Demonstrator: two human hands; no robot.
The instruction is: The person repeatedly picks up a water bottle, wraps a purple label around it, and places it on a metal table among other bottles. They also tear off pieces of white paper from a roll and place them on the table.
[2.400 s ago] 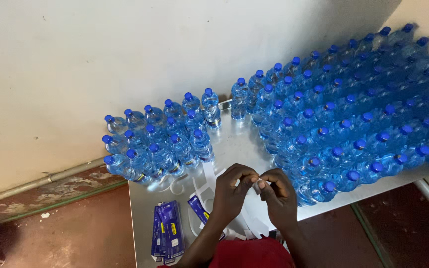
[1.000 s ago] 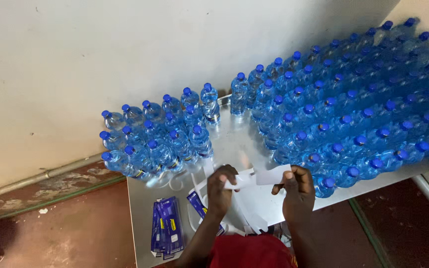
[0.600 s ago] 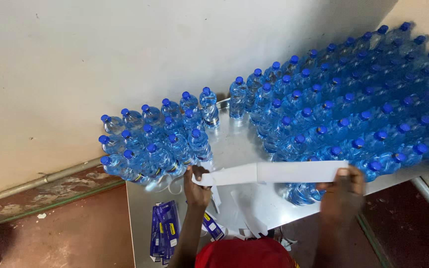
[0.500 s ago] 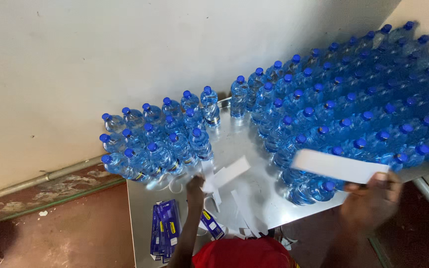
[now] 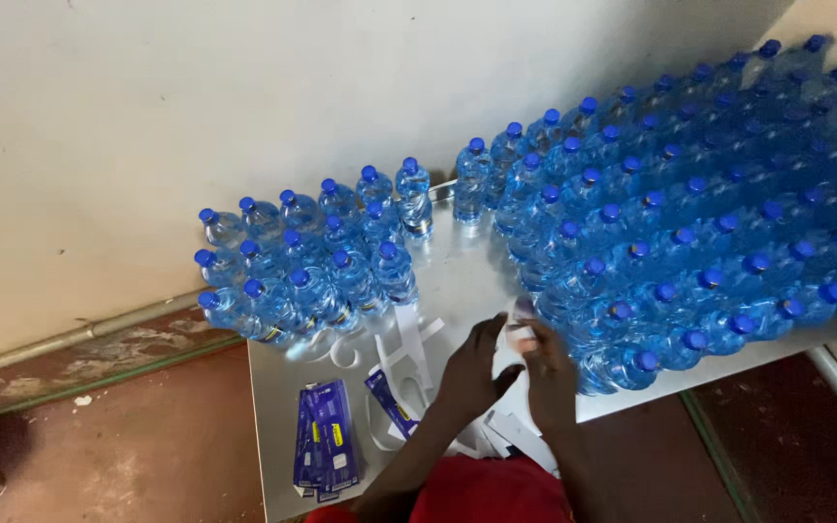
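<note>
Here both hands (image 5: 511,363) pinch, prob., white strip (image 5: 518,336) btwn them.

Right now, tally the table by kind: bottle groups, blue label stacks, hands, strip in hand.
Bottle groups: 2 (left, right)
Blue label stacks: 2 ()
Hands: 2 (left hand, right hand)
Held strip: 1
Total: 7
Loose white strips overlap too much to count.

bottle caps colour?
Blue, on every bottle cap in the head view.
</note>
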